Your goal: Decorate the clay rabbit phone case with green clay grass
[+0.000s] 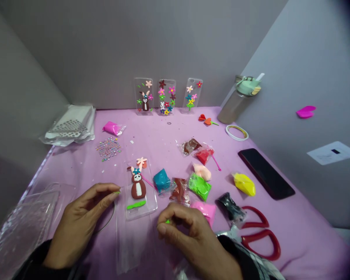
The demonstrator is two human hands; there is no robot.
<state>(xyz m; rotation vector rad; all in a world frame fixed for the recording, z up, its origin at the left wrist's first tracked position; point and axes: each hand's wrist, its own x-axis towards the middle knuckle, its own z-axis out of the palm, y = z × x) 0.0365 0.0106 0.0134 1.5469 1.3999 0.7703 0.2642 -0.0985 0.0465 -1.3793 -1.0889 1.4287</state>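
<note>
My left hand (81, 217) is closed in a pinch on a tiny bit of green clay (117, 191), just left of a clear phone case (140, 194). That case lies flat and bears a brown clay rabbit (138, 186), a peach flower and a green strip. My right hand (189, 233) is also closed, pinching another small green clay piece (167, 221) just right of the case's near corner. Small bags of clay lie beyond my right hand: blue (161, 180), brown (179, 190), green (199, 186), pink (205, 210) and black (230, 208).
Three decorated cases (162, 96) lean on the back wall. A bottle (239, 99), tape roll (236, 132), dark phone (265, 173), yellow clay (244, 183) and red scissors (259, 233) are at right. Rhinestones (108, 148), wrapped packets (70, 124) and clear plastic (23, 225) sit left, on the purple cloth (151, 136).
</note>
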